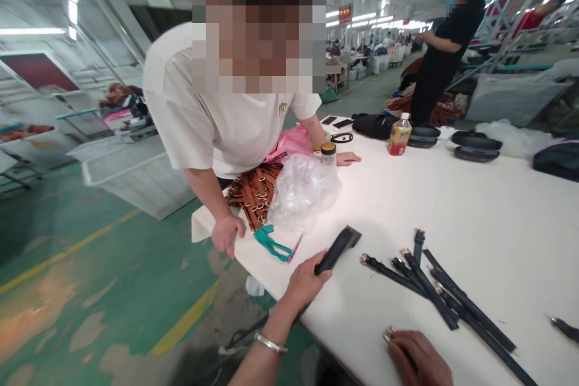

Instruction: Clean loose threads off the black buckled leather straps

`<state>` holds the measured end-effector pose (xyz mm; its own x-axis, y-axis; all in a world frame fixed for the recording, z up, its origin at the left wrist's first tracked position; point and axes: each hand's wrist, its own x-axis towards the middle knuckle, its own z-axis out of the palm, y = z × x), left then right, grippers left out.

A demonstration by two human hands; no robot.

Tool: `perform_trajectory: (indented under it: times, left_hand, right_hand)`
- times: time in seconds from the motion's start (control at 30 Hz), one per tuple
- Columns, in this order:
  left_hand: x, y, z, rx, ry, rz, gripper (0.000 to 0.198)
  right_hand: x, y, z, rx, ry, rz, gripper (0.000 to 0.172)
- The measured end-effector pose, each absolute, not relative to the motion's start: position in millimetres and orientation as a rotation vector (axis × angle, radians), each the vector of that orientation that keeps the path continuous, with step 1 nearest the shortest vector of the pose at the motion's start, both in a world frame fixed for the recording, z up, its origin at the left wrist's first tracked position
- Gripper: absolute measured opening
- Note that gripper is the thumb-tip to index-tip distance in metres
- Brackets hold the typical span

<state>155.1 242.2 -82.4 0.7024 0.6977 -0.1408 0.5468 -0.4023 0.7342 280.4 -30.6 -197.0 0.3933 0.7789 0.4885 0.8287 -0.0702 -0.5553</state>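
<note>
- The left hand [310, 280] wraps round a black piece [337, 249], left of the black straps [429, 291]; a snug hold should stop it slipping.
- The right hand [420, 359] pinches a gold buckle [388, 333], on the near side of the black straps; a soft pinch should stop it twisting.
- The black straps lie crossed on the tabletop [497, 217]; best not bump them.
- Far left of the black straps sits a teal ribbon [271, 243].

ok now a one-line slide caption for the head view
Left hand holding a black piece, right hand a metal buckle, near black buckled straps on a white table.
</note>
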Motion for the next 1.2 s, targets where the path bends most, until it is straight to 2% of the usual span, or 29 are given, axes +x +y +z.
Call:
perform_trajectory:
  times: [0.27,0.5,0.7,0.77,0.87,1.0,1.2]
  left_hand:
    - [143.5,243.5,-104.0,2.178,0.933,0.072,0.07]
    - [142.6,241.3,-104.4,2.204,0.882,0.099,0.07]
    - [140.8,271.9,-107.6,2.1,1.023,0.441,0.061]
    - [143.5,293.8,-114.0,2.307,1.139,0.54,0.058]
    - [150.5,322.5,-124.7,2.605,1.248,0.472,0.053]
    - [159.2,339.1,-133.9,2.704,1.361,0.259,0.05]
    - [161.9,335.9,-130.6,2.689,1.425,0.133,0.035]
  right_hand:
    - [275.7,-25.4,-178.1,-2.008,-1.147,0.158,0.018]
    - [277.7,-24.9,-170.7,-2.008,-1.002,0.217,0.026]
    - [280.0,-29.6,-158.0,-1.877,-1.096,0.298,0.021]
    - [279.2,-30.9,-156.1,-1.896,-1.146,0.313,0.028]
    - [276.4,-32.8,-158.4,-1.932,-1.172,0.28,0.033]
    - [273.7,-34.6,-165.7,-1.964,-1.135,0.159,0.024]
    - [273.7,-32.3,-167.0,-1.99,-1.167,0.071,0.01]
